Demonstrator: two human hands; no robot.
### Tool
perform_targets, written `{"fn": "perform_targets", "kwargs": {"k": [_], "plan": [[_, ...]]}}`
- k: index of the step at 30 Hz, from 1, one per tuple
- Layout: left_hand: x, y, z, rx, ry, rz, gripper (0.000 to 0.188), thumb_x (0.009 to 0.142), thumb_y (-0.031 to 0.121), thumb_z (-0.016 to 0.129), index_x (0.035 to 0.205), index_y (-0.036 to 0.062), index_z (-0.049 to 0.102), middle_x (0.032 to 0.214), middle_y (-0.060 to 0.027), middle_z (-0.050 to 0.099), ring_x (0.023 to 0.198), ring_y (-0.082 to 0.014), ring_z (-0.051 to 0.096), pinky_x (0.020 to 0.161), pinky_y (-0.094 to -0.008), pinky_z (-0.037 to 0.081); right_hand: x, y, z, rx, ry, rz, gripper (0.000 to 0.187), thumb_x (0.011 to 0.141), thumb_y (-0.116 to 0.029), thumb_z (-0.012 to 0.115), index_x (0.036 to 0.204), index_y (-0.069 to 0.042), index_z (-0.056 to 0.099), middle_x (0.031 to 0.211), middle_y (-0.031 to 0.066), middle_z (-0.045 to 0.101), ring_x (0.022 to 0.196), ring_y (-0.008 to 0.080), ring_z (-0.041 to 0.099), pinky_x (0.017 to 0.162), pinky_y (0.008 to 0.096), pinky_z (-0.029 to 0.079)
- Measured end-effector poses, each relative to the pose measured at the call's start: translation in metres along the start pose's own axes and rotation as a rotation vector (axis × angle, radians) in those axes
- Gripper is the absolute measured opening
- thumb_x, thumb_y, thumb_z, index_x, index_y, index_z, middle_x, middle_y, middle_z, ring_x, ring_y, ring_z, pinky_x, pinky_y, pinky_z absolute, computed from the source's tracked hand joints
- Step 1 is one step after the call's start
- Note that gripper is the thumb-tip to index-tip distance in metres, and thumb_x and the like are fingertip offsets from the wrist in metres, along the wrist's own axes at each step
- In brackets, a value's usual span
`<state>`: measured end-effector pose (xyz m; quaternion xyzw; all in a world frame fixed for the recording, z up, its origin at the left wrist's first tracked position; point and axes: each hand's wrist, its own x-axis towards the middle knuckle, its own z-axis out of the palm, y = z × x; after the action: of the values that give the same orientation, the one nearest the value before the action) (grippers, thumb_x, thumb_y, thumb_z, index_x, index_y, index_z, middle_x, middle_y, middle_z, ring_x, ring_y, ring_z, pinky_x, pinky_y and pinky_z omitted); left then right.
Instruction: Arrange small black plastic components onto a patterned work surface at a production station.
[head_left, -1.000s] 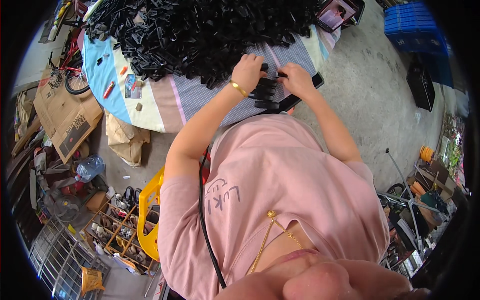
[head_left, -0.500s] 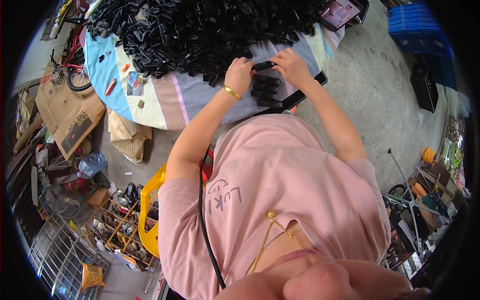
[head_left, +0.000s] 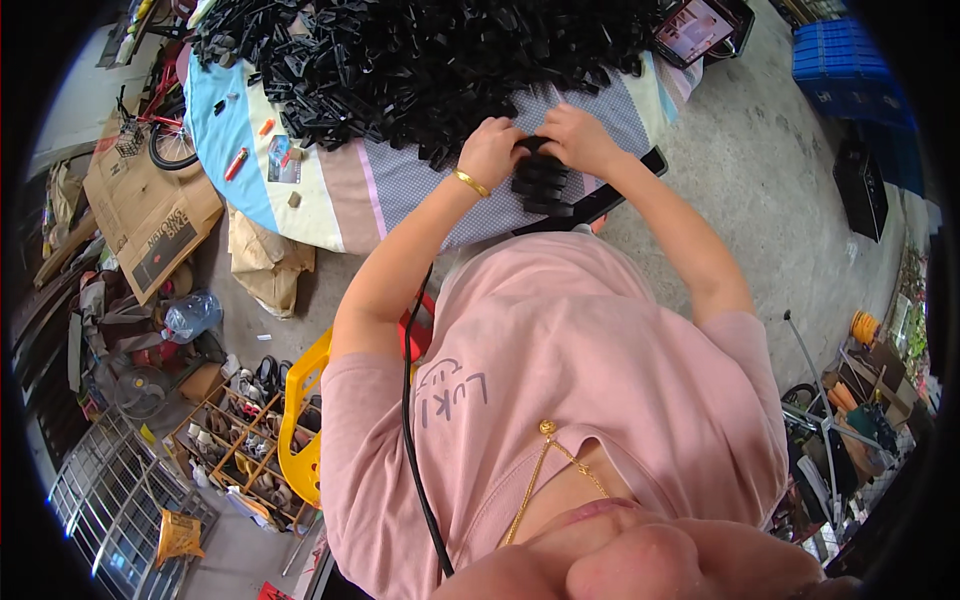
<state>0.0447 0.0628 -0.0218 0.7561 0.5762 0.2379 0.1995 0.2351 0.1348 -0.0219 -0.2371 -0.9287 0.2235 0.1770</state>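
My left hand and right hand, fingers curled in, pinch a black piece between them, likely for steadiness. Its row lies close on the tabletop.

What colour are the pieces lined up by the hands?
Black pieces, best seen in the head view.

Arms reach forward and converge, left hand and right hand close together, fingers bent inward.
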Motion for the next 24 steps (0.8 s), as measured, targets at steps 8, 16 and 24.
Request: {"fn": "perform_targets", "kwargs": {"k": [8, 16, 24], "plan": [[-0.025, -0.075, -0.094, 0.377, 0.306, -0.201, 0.036, 0.07, -0.002, 0.054, 0.104, 0.0078, 0.064, 0.108, -0.0105, 0.059, 0.098, -0.0328, 0.05, 0.082, -0.0377, 0.046, 0.004, -0.017, -0.008, 0.085, -0.231, 0.336, 0.022, 0.077, -0.029, 0.067, 0.091, -0.012, 0.069, 0.089, 0.0075, 0.061, 0.085, 0.0262, 0.061, 0.067, 0.0382, 0.05], [-0.033, -0.149, -0.122, 0.802, 0.17, -0.232, 0.037, 0.076, 0.008, 0.056, 0.112, 0.0139, 0.057, 0.11, -0.006, 0.055, 0.098, -0.0262, 0.052, 0.079, -0.0373, 0.046, 0.059, -0.016, 0.039, -0.158, 0.172, 0.29, 0.035, 0.079, -0.023, 0.067, 0.109, -0.009, 0.06, 0.096, 0.0054, 0.06, 0.095, 0.0242, 0.058, 0.079, 0.0342, 0.049], [-0.041, -0.114, -0.128, 0.619, 0.444, -0.177, 0.025, 0.077, 0.017, 0.068, 0.101, 0.0092, 0.065, 0.098, -0.0093, 0.061, 0.093, -0.029, 0.056, 0.08, -0.0376, 0.046, 0.023, -0.015, 0.026, -0.145, 0.18, 0.291, 0.025, 0.08, -0.019, 0.06, 0.103, -0.009, 0.063, 0.095, 0.0075, 0.062, 0.092, 0.0262, 0.058, 0.076, 0.0356, 0.05]]}}
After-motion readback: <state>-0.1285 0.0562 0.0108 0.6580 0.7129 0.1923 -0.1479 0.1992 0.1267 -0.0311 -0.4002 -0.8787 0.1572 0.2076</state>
